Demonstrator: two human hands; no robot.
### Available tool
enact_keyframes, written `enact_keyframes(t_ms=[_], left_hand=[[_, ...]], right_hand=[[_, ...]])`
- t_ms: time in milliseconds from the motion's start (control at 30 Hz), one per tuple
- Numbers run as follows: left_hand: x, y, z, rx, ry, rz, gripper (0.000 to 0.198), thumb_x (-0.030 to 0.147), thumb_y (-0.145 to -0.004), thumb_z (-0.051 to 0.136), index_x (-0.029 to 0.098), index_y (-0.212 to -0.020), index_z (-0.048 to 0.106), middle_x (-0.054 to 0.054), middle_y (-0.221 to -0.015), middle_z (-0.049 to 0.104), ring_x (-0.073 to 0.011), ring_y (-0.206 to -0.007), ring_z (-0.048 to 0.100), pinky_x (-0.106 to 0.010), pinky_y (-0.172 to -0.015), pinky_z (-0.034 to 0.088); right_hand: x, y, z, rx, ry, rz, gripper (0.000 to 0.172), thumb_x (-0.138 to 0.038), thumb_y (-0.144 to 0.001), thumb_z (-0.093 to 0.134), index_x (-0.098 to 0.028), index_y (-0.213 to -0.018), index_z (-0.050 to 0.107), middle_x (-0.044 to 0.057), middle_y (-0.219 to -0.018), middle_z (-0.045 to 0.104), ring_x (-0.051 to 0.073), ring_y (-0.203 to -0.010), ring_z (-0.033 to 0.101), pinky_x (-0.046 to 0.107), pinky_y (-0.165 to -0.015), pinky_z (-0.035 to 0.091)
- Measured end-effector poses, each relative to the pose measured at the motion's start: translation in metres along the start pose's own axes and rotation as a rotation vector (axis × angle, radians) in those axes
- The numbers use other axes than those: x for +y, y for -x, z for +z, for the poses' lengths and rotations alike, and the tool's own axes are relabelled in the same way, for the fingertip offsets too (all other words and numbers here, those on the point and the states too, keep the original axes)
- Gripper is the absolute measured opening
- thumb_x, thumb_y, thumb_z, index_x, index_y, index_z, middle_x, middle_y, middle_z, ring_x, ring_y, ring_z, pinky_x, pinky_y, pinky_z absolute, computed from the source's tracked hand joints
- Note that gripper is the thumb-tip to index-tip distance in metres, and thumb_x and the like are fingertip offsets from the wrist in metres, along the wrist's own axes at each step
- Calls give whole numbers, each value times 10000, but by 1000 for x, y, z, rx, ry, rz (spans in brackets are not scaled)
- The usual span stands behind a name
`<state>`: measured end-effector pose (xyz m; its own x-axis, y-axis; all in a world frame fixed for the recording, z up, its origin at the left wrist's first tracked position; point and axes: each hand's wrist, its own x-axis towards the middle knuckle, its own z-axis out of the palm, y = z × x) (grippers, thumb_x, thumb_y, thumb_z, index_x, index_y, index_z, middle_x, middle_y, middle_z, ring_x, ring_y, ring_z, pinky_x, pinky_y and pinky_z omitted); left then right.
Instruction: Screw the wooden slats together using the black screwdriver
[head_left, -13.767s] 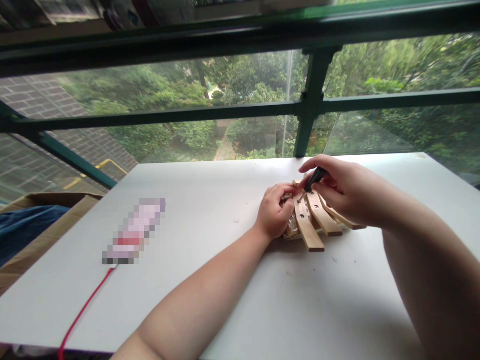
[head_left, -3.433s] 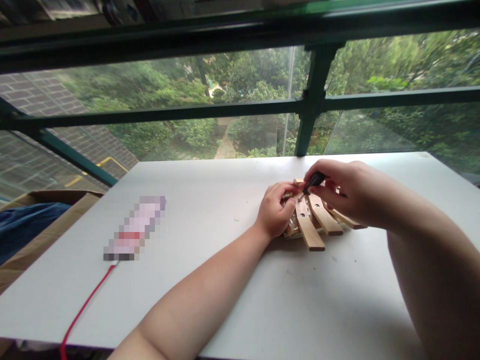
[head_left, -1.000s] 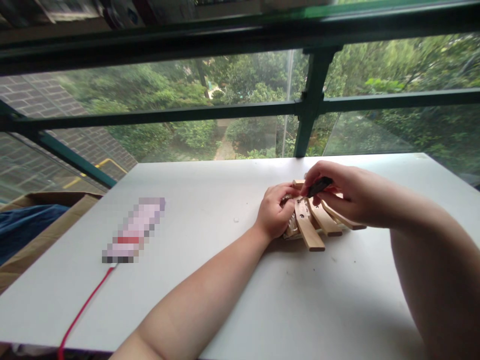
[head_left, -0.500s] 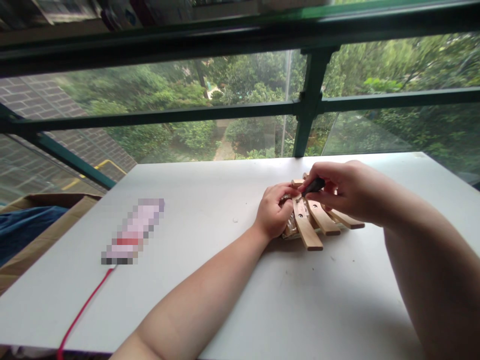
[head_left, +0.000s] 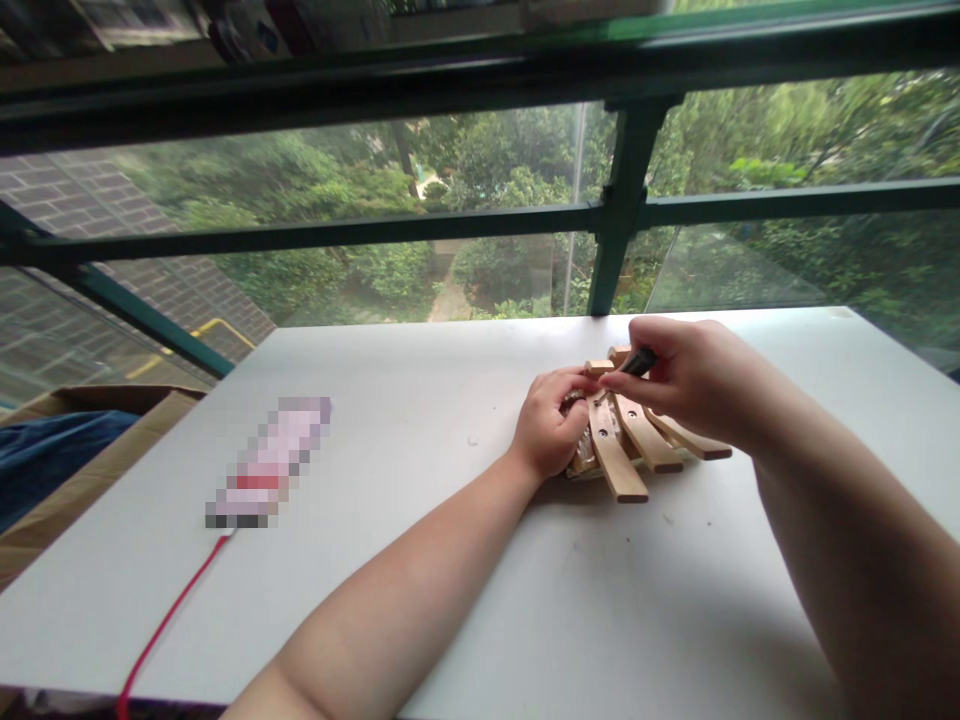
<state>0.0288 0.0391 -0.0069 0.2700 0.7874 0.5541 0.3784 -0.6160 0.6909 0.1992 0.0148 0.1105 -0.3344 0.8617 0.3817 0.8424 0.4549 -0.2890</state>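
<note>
A wooden piece with several curved slats point(head_left: 621, 470) lies on the white table point(head_left: 360, 440), right of centre. Dark screw heads show on two slats, and clear wrapping shows at the left side. My left hand point(head_left: 551, 420) is closed on the left part of the wooden piece, its fingers curled over the top. Above the slats, my right hand point(head_left: 679, 375) grips a screwdriver by its black handle point(head_left: 640, 362). The thin shaft slants down to the left toward the leftmost slat; whether its tip touches the screw there is hard to tell.
A pixelated phone-like object point(head_left: 274, 460) with a red cable point(head_left: 172, 610) lies on the table's left side. Beyond the left edge stands a cardboard box point(head_left: 112, 455) holding blue cloth point(head_left: 60, 460). A green railing point(head_left: 619, 210) with glass runs behind the table.
The fingers of my right hand have shifted around the black handle, and the handle has moved slightly up and right. My left hand has stayed on the wooden piece.
</note>
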Motion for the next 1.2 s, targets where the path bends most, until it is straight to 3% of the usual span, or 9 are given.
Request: enact_keyframes(t_ms=[167,367,500,933,1200], left_hand=[[1,-1,-1,-3,-9,6,236,143,-847,494,210,-1018,642,-25,-1206,655,-193,-1149,563,-328,-1048,416],[1,0,-1,-6,-15,2,261,138,-843,489,208,-1044,641,-29,-1212,652,-194,-1148,563,-327,-1046,417],[0,0,0,0,-1,-1,250,133,-842,500,212,-1030,645,-24,-1209,649,-190,-1153,558,-327,-1051,414],[0,0,0,7,-1,5,213,131,-846,511,214,-993,642,-18,-1203,654,-186,-1140,567,-327,-1038,426],[1,0,0,0,4,0,258,130,-850,504,220,-1045,648,-20,-1217,651,-188,-1153,559,-335,-1047,417]], right_hand=[[0,-2,5,20,-117,-24,111,-289,-799,609,-231,-845,526,-19,-701,597,131,-611,509,253,-576,368],[4,3,-6,-184,-201,-155,254,-146,-780,549,-250,-1010,581,1,-928,671,163,-797,601,267,-687,442],[10,6,-13,-206,-167,-161,277,-119,-777,528,-249,-1010,599,7,-905,692,171,-774,620,277,-676,460],[6,4,-14,-147,-86,-124,81,-307,-812,615,-250,-870,618,7,-772,686,177,-650,606,300,-619,432],[6,3,-9,-34,-11,-64,316,-416,-797,636,-239,-682,399,-27,-575,500,131,-521,383,280,-500,296]])
